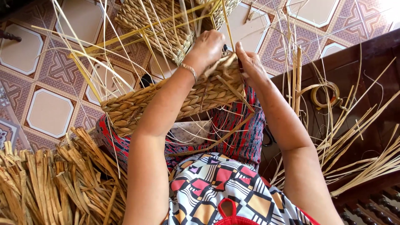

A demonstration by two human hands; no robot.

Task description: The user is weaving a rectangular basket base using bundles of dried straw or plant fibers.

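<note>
A half-woven basket [166,58] of braided dried straw rests on my lap, with yellow frame rods and loose stalks sticking up from it. My left hand [207,49], a thin bracelet on its wrist, is closed on the basket's woven rim at the near corner. My right hand [249,62] pinches a flat straw strand [228,66] against the same rim, right beside the left hand. Both forearms reach forward over a red patterned skirt.
A pile of dried flat straw [54,183] lies at the lower left on the patterned tiled floor [50,108]. Long pale stalks [358,154] and a roll of tape [325,95] lie on a dark wooden bench [366,79] at the right.
</note>
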